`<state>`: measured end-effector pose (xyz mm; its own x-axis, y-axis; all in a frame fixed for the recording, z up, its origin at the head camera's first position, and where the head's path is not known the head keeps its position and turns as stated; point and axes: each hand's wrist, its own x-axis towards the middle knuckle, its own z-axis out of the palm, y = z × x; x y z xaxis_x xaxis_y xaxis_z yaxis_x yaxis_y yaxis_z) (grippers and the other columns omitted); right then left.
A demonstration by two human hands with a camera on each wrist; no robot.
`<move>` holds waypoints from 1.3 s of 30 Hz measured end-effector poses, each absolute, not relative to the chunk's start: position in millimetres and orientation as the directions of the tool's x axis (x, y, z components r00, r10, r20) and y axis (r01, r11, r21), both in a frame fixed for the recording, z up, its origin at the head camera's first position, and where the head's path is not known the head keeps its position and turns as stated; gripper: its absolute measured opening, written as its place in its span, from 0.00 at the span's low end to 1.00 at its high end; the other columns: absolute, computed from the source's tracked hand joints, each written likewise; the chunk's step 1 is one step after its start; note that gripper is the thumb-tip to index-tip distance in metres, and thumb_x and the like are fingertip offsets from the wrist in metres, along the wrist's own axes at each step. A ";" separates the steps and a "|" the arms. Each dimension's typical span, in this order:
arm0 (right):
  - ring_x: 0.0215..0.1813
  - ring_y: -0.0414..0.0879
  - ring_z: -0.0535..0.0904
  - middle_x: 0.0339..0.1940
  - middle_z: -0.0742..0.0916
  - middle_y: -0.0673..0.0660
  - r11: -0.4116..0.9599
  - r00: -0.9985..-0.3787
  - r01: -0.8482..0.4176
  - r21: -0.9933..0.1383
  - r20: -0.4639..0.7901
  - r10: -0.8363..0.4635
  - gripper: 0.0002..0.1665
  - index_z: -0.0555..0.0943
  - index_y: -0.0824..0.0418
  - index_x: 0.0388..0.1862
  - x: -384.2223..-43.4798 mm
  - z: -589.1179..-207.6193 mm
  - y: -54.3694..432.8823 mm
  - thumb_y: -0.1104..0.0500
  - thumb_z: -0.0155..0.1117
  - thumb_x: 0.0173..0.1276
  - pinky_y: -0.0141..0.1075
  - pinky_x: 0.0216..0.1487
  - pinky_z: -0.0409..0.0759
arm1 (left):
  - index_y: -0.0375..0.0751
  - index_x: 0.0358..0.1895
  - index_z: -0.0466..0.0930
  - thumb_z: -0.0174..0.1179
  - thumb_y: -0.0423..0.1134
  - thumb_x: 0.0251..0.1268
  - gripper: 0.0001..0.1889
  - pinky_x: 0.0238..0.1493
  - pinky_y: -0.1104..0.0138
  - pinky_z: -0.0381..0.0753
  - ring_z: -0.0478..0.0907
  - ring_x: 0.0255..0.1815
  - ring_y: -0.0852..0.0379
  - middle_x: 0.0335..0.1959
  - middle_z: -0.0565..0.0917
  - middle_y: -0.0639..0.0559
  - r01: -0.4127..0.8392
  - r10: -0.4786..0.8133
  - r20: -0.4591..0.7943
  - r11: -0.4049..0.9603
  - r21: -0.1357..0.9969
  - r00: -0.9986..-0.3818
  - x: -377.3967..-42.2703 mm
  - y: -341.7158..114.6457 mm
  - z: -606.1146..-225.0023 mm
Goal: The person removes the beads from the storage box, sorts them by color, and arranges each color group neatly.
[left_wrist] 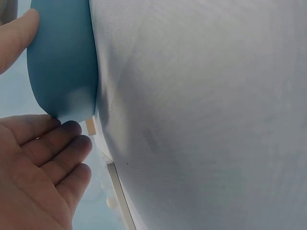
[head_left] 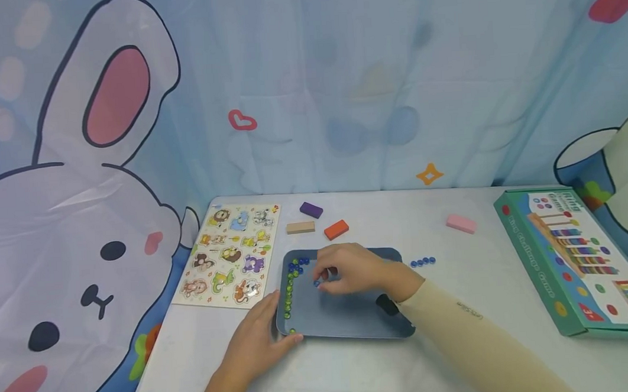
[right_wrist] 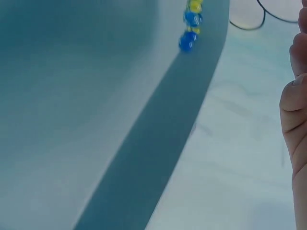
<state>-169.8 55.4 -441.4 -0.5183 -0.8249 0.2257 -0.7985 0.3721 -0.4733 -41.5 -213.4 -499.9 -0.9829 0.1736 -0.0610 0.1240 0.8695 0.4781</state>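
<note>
A blue-grey tray [head_left: 352, 321] lies on the table. Green marbles [head_left: 287, 301] run along its left side, with blue marbles [head_left: 298, 262] clustered at its far left corner; some also show in the right wrist view as blue marbles [right_wrist: 193, 19] by the rim. Over the tray, my right hand [head_left: 350, 269] pinches a blue marble [head_left: 317, 283] between thumb and finger. My left hand [head_left: 254, 338] rests at the tray's near left corner, thumb along the front edge and straight fingers along the left side. In the left wrist view, my left hand [left_wrist: 36, 163] touches the tray's wall [left_wrist: 64, 57].
A short row of blue marbles [head_left: 423, 262] lies right of the tray. Behind it are purple [head_left: 311, 209], wooden [head_left: 300, 227], orange [head_left: 336, 230] and pink blocks [head_left: 461, 223]. An animal puzzle board [head_left: 226, 254] lies left; a green game box [head_left: 578, 259] stands right.
</note>
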 end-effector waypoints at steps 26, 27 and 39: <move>0.35 0.37 0.76 0.31 0.82 0.39 0.672 -0.800 -0.600 -0.435 0.312 -0.512 0.10 0.89 0.47 0.39 -179.6 -438.3 193.4 0.58 0.81 0.61 0.29 0.32 0.77 | 0.42 0.82 0.61 0.73 0.69 0.54 0.57 0.82 0.46 0.67 0.66 0.81 0.43 0.81 0.68 0.45 0.136 0.171 -0.033 0.872 0.470 -0.985 -40.1 -215.4 -499.7; 0.35 0.37 0.76 0.30 0.82 0.39 0.675 -0.802 -0.597 -0.433 0.319 -0.505 0.10 0.89 0.47 0.39 -179.7 -440.2 199.4 0.58 0.81 0.61 0.28 0.31 0.77 | 0.42 0.82 0.61 0.73 0.69 0.54 0.58 0.82 0.46 0.66 0.66 0.81 0.43 0.81 0.68 0.46 0.131 0.169 -0.038 0.872 0.471 -0.985 -40.2 -215.1 -499.6; 0.32 0.38 0.73 0.28 0.82 0.41 0.783 -0.889 -0.457 -0.422 0.247 -0.385 0.09 0.90 0.51 0.36 -177.3 -473.0 258.8 0.62 0.80 0.58 0.28 0.30 0.75 | 0.42 0.82 0.61 0.75 0.68 0.53 0.57 0.82 0.46 0.66 0.66 0.81 0.43 0.81 0.68 0.46 0.124 0.166 -0.044 0.867 0.482 -0.985 -39.5 -211.0 -495.9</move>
<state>-177.3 258.8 -473.0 -0.8891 -0.3854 0.2469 -0.4566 0.7831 -0.4223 -39.5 -211.0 -495.9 -0.9852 0.1656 -0.0441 0.1242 0.8672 0.4822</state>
